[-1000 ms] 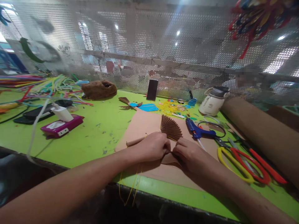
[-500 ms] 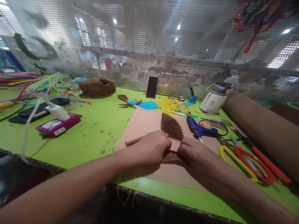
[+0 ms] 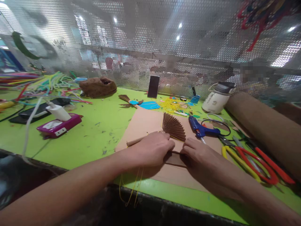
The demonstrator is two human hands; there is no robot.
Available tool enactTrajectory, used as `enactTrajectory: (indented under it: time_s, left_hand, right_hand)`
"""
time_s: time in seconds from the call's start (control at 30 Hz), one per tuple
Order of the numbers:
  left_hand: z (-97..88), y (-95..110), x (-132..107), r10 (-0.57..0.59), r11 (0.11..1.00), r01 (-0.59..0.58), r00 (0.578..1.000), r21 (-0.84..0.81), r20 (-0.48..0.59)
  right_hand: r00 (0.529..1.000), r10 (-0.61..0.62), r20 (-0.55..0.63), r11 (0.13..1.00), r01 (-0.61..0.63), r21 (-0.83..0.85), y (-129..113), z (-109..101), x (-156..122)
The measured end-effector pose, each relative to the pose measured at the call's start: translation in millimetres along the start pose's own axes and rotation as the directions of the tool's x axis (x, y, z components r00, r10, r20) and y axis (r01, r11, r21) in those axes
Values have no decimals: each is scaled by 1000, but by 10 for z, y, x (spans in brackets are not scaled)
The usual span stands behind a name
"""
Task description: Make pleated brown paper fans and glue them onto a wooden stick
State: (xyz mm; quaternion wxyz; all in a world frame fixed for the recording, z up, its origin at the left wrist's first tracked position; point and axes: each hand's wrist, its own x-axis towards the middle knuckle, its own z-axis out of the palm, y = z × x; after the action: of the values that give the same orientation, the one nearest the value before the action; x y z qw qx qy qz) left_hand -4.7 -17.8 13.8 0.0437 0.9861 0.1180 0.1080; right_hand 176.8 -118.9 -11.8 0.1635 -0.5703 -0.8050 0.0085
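Between my hands is a strip of brown paper [image 3: 176, 159], partly folded, lying low over a pinkish-tan sheet [image 3: 148, 121]. My left hand [image 3: 156, 149] has its fingers closed on the strip's left part. At the right part, my right hand [image 3: 196, 152] pinches the same paper, its fingertips partly hidden. Just beyond my hands a pleated brown paper fan [image 3: 174, 127] lies spread on the sheet. A tan paper roll [image 3: 136, 142] sticks out behind my left wrist. Yellow string [image 3: 135, 188] hangs over the table's front edge below my left forearm.
A blue glue gun [image 3: 199, 128], yellow-handled scissors [image 3: 240, 163] and red-handled scissors [image 3: 258, 166] lie at the right. A purple power strip [image 3: 60, 125] stands left. Behind are a phone [image 3: 153, 87], a white jug [image 3: 216, 100] and yellow scraps [image 3: 172, 105]. Another person's arm [image 3: 261, 131] rests at far right.
My hands have shifted very slightly along the brown paper strip, and more of its flat face shows between them. The other things lie as before, apart from a small camera shift.
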Motion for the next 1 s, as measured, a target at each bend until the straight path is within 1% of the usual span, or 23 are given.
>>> enactTrajectory:
  time_s: [0.23, 0.3, 0.4, 0.47, 0.57, 0.67, 0.77, 0.87, 0.93, 1.0]
  left_hand:
    - [13, 11, 2, -11, 1000, 11, 1000, 2, -15]
    - [11, 14, 0, -14, 1000, 14, 1000, 23, -16]
    - [-25, 28, 1, 10, 997, -9, 1000, 80, -3]
    - [-58, 43, 1, 30, 995, -31, 1000, 97, 10]
    - [-83, 61, -1, 60, 993, -61, 998, 104, 17]
    - [-64, 59, -7, 79, 990, -80, 997, 117, 14]
    - [-43, 48, -12, 38, 995, -39, 999, 97, 6]
    - [-54, 49, -9, 0, 998, 2, 1000, 64, -25]
    - [-71, 56, -1, -6, 999, 8, 999, 38, -50]
    - [-82, 61, 13, -3, 1000, 4, 998, 8, -63]
  right_hand:
    - [999, 17, 28, 999, -15, -51, -54, -30, -14]
    - [999, 27, 34, 998, -25, -63, -74, -40, -17]
    - [998, 30, 52, 995, -25, -94, -105, -61, -21]
    - [998, 5, 58, 990, 3, -141, -119, -72, -26]
    - [999, -7, 50, 974, 18, -224, -96, -64, -46]
    - [999, -16, 46, 969, 27, -246, -12, -36, -69]
    - [999, -18, -29, 982, 12, -187, 60, -62, -61]
    - [991, 46, -124, 999, -43, 27, 64, -170, -23]
    - [985, 85, -149, 986, -62, 156, 45, -230, 5]
    - [986, 94, -140, 978, -64, 201, 22, -241, 24]
